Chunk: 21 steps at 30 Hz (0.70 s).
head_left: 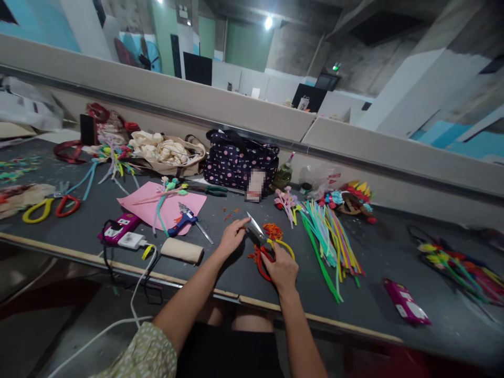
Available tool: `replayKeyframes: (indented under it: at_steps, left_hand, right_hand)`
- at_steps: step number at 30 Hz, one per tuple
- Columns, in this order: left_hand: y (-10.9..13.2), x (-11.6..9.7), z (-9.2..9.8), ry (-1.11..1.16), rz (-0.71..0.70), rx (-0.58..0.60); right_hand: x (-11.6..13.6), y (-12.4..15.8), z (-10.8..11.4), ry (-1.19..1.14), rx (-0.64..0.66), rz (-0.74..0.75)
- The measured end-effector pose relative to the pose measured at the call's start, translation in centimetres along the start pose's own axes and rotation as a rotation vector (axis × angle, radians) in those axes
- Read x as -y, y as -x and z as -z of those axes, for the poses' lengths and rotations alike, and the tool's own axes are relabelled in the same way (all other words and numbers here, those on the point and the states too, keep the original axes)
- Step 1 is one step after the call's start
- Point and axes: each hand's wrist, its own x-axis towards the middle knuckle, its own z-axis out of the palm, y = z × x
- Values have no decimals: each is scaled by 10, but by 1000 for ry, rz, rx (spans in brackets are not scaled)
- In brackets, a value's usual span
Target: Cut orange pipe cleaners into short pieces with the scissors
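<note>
My right hand is wrapped round the red and yellow handles of a pair of scissors, its blades aimed up and left. Close to the blade tips, my left hand has its fingers drawn together. Whatever may be between them is too small to make out. A heap of small orange-red snippets lies beside the scissors, partly behind them. A few more orange bits are scattered on the dark tabletop beyond my left hand.
Coloured pipe cleaners lie at the right, with a purple power strip farther over. To the left are a blue glue gun on pink paper, a cardboard roll and other scissors. A patterned bag stands behind.
</note>
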Motion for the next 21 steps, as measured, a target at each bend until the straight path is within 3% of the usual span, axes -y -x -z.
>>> replayKeyframes:
  at_steps: [6, 14, 21]
  left_hand:
    - [-5, 9, 1, 101, 74, -128]
    - [-15, 14, 10, 610, 414, -218]
    - [-16, 15, 14, 796, 420, -188]
  right_hand:
    - [-1, 0, -1, -8, -7, 2]
    - [1, 2, 1, -76, -42, 2]
    - [2, 1, 4, -113, -20, 55]
